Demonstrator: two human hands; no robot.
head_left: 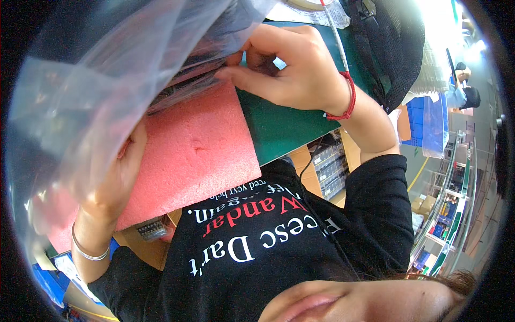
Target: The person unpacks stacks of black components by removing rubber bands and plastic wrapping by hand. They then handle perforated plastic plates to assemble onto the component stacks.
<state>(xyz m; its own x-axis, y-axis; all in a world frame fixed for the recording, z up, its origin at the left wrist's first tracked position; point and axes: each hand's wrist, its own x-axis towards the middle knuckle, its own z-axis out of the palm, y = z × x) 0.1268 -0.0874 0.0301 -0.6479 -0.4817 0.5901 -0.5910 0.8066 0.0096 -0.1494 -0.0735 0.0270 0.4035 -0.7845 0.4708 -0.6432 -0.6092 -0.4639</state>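
Observation:
A large clear plastic bag (102,70) fills the upper left, very close and blurred. With thumb and forefinger pinched together, my right hand (295,67) grips the bag's edge above the table. My left hand (120,172) is at the left, beside the pink foam sheet (198,145) and partly behind the hazy film; its fingers are too veiled to make out. Inside or behind the plastic, a dark item shows just above the foam, its kind hidden by folds. The foam lies flat under the bag, its near edge towards my body.
The green table mat (289,126) shows right of the foam. A black mesh bag (397,48) and a white cable (337,40) are at the upper right. Below the table edge are cardboard boxes with dark parts (328,163). Blue bins (426,121) and a person (464,94) are farther right.

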